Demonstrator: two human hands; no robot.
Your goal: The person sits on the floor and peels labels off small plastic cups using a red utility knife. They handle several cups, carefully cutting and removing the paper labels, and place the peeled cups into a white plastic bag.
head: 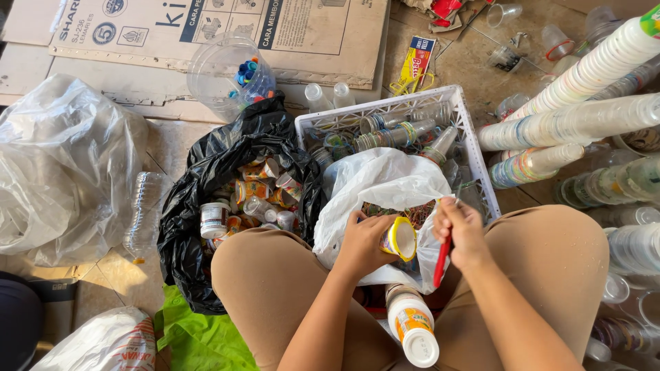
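My left hand [362, 242] grips a small cup with a yellow rim [399, 239], its mouth turned to the right. My right hand [459, 230] holds a red-handled tool [441, 261] that points down, close to the cup's rim. Both hands hover over a white plastic bag [375, 182] that sits between my knees. A white bottle with an orange label [413, 324] lies between my thighs, just below the hands.
A black bag [206, 165] of small labelled cups is at my left. Behind the white bag stands a white crate [474, 148] with clear bottles. Long stacks of plastic cups [570, 124] lie at right. A clear bag [62, 165], a crushed bottle [144, 213] and cardboard [206, 34] are at left.
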